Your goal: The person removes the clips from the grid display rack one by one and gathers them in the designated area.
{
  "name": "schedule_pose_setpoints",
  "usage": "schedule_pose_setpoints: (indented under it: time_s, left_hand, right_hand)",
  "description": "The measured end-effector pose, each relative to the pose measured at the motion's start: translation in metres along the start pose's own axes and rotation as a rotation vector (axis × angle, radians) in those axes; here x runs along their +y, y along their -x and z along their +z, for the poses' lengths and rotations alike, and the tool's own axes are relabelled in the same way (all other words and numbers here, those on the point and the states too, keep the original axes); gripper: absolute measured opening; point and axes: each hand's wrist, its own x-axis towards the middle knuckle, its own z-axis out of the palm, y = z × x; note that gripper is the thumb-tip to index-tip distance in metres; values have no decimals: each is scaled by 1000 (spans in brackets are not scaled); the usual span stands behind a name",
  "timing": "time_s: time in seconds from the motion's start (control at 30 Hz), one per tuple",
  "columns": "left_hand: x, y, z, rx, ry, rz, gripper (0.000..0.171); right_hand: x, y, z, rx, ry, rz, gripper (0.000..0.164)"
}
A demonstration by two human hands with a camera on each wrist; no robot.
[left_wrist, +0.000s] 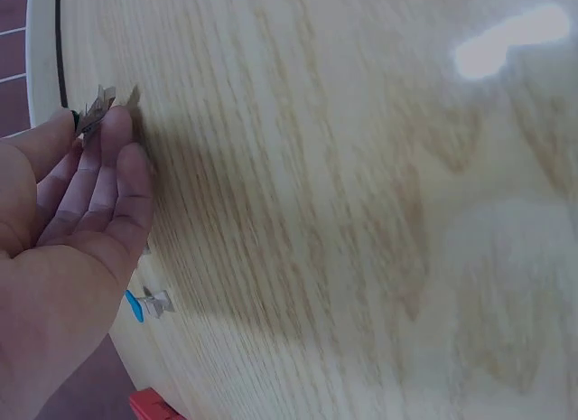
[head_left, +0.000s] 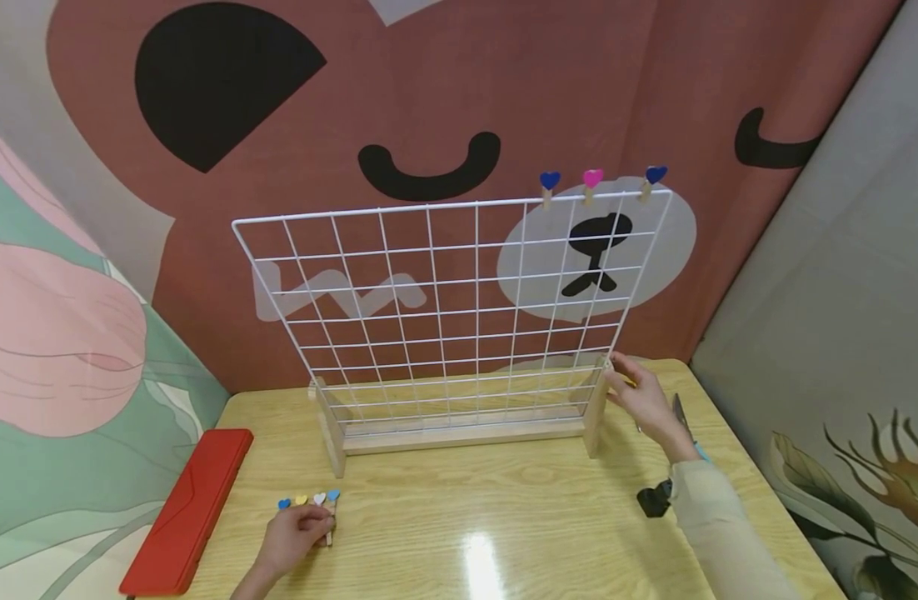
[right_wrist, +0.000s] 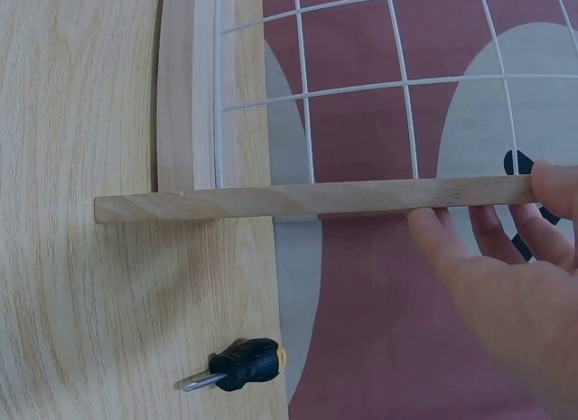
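Note:
A white wire grid rack stands upright between wooden side supports. My right hand grips the upper end of the right wooden support, fingers on both sides of it. Three heart clothespins sit on the grid's top wire: dark blue, pink and dark blue. At the table's front left, my left hand pinches a light-blue heart clothespin between thumb and fingertips. Beside it are white, yellow and blue heart clothespins, partly hidden by the hand.
A red case lies along the table's left edge. Right of the rack is a short black-handled screwdriver. Behind the right wrist a dark pointed tool is partly hidden. A curtain with printed figures hangs close behind the rack.

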Motion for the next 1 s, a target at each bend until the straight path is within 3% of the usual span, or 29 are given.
schedule_pose_setpoints:
  time_s: [0.27, 0.47, 0.6, 1.0]
  left_hand:
    - [-1, 0, 2, 32, -52, 7, 9]
    - [0, 0, 4, 98, -169, 32, 9]
    - [3, 1, 4, 109, -236, 17, 9]
    - [4, 1, 5, 85, -240, -21, 4]
  right_hand:
    - [-1, -1, 0, 11, 13, 7, 54]
    - [0, 0, 0, 10, 18, 9, 53]
    - [0, 0, 0, 7, 26, 5, 54]
    - [1, 1, -2, -5, 25, 6, 55]
